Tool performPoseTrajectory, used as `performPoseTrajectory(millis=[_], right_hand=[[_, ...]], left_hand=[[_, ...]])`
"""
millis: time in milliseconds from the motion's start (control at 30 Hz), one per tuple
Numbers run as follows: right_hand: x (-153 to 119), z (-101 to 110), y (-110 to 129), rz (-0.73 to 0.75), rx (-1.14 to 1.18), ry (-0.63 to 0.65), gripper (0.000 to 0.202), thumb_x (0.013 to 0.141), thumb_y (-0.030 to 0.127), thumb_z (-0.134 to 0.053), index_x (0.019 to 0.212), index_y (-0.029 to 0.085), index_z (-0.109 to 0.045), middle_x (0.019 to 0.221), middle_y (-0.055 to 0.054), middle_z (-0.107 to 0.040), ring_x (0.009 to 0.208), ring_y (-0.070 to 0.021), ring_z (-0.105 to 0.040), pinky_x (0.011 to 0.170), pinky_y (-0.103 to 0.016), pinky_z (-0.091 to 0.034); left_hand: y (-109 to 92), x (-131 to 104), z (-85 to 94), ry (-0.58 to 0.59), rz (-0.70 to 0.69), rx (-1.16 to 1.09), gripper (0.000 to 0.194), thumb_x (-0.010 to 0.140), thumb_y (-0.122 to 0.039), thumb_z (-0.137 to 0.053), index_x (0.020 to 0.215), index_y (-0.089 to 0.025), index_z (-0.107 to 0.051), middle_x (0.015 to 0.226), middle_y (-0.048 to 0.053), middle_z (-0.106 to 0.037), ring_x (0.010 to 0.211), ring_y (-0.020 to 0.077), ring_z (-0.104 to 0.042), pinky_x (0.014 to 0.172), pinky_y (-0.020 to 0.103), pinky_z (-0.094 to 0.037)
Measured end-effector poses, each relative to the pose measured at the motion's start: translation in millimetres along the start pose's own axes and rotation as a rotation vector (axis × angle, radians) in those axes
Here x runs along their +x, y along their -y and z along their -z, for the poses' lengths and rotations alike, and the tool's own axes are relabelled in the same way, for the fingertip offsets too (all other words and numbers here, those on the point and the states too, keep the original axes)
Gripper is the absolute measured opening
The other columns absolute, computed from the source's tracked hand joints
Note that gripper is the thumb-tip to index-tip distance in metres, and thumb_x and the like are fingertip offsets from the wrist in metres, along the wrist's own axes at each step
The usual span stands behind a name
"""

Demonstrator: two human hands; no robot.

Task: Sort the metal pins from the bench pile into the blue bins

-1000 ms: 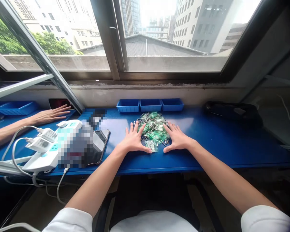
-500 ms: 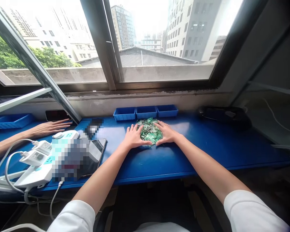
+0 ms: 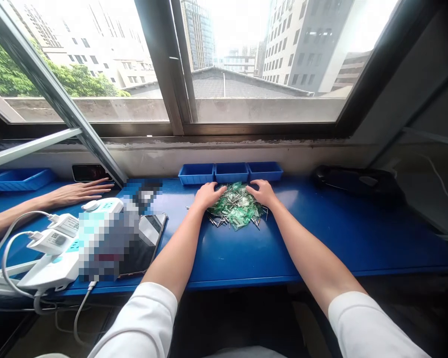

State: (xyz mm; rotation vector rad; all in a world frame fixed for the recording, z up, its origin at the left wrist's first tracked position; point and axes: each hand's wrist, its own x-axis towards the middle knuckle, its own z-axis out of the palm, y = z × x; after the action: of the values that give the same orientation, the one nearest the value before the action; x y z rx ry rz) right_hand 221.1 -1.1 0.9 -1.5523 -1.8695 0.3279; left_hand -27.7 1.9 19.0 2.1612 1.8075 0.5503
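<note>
A loose pile of thin metal pin-like pieces and green translucent plastic bits lies on the blue tabletop. My left hand rests at the pile's left edge, thumb and fingers apart. On the opposite side, my right hand curves around the upper right edge, its thumb pointing inward over the pieces. Neither hand grips anything that I can make out. Some metal pieces stick out toward me at the pile's front, and the fingers' far ends are partly hidden.
Three blue bins stand in a row behind the pile. To the left are a white power strip with plugged chargers, a tablet-like device and another person's hand. A dark bag-like object sits at the back right.
Both hands have moved outward and slightly away from me. The pile looks wider and more spread, with metal pieces now showing at its front and sides. The view has shifted slightly.
</note>
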Motion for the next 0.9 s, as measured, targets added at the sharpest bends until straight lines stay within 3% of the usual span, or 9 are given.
performPoseTrajectory(millis=[267, 433, 533, 667, 900], right_hand=[[-8, -3, 6, 0.013, 0.058, 0.014, 0.04, 0.081, 0.047, -0.055, 0.105, 0.017, -0.067, 0.108, -0.009, -0.067, 0.106, -0.0248, -0.055, 0.092, -0.037, -0.043], [-9, -3, 8, 0.003, 0.055, 0.041, 0.039, 0.083, 0.047, -0.052, 0.104, 0.017, -0.067, 0.106, -0.009, -0.068, 0.105, -0.0247, -0.056, 0.091, -0.036, -0.043], [-8, -3, 7, -0.004, 0.06, 0.042, 0.039, 0.083, 0.047, -0.051, 0.104, 0.018, -0.067, 0.105, -0.009, -0.068, 0.103, -0.0246, -0.057, 0.091, -0.037, -0.043], [-8, -3, 6, 0.009, 0.069, 0.04, 0.039, 0.083, 0.047, -0.051, 0.102, 0.018, -0.068, 0.103, -0.009, -0.069, 0.102, -0.0256, -0.057, 0.089, -0.039, -0.044], [-8, -3, 7, 0.006, 0.069, 0.037, 0.036, 0.083, 0.047, -0.053, 0.1, 0.02, -0.068, 0.101, -0.008, -0.069, 0.102, -0.0252, -0.057, 0.088, -0.037, -0.045]], left_hand=[[-2, -3, -8.5, -0.017, -0.067, 0.199, 0.073, 0.083, -0.071, -0.024, 0.122, -0.02, -0.059, 0.128, 0.014, -0.054, 0.119, 0.0341, -0.046, 0.098, 0.046, -0.038], [0, -6, -4.5, -0.04, -0.131, 0.149, 0.06, 0.088, -0.061, -0.028, 0.111, -0.02, -0.066, 0.119, 0.009, -0.061, 0.111, 0.0279, -0.053, 0.095, 0.039, -0.042], [3, -7, -4.1, -0.088, -0.141, 0.098, 0.042, 0.09, -0.045, -0.035, 0.102, -0.022, -0.069, 0.108, 0.007, -0.066, 0.102, 0.023, -0.059, 0.091, 0.033, -0.044], [8, -2, -7.4, -0.151, -0.097, 0.0, 0.029, 0.082, -0.026, -0.048, 0.103, -0.021, -0.068, 0.102, 0.005, -0.069, 0.097, 0.022, -0.062, 0.088, 0.032, -0.046], [12, 5, -11.1, -0.172, -0.031, -0.074, 0.024, 0.078, -0.022, -0.054, 0.095, -0.022, -0.071, 0.095, 0.003, -0.073, 0.096, 0.0225, -0.065, 0.09, 0.033, -0.048]])
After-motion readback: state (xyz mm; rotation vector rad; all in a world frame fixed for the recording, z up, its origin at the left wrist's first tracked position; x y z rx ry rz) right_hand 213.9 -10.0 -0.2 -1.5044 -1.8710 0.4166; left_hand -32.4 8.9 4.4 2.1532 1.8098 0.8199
